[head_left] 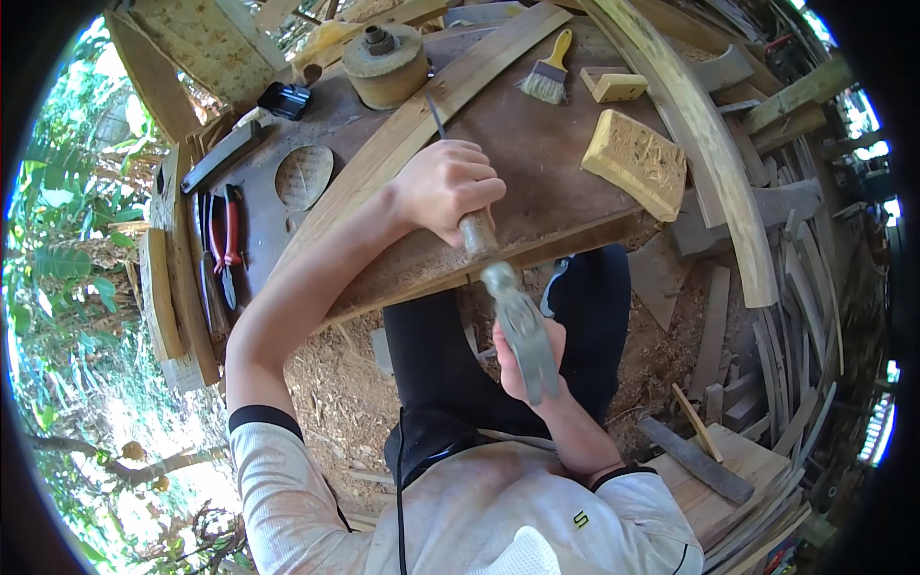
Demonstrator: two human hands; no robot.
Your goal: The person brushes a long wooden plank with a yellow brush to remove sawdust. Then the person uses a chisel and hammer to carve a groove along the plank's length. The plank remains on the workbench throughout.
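Observation:
My left hand (448, 187) is closed around the wooden handle (476, 236) of a long tool. It rests on a curved wooden plank (383, 153) that lies slanted across the brown workbench (537, 144). The tool's grey metal blade (522, 331) runs off the bench's near edge toward my body. My right hand (517, 379) is under the blade's lower end, with its fingers mostly hidden behind the metal. A thin metal rod (436, 115) shows just beyond my left hand, lying along the plank.
On the bench lie a yellow-handled paintbrush (548, 77), a yellow block (637, 158), a small wooden block (613, 86), a round disc (386, 62), red-handled pliers (230, 240) and a dry leaf (304, 177). A long bent plank (714, 153) and stacked strips (795, 316) fill the right. Sawdust (335, 383) covers the ground.

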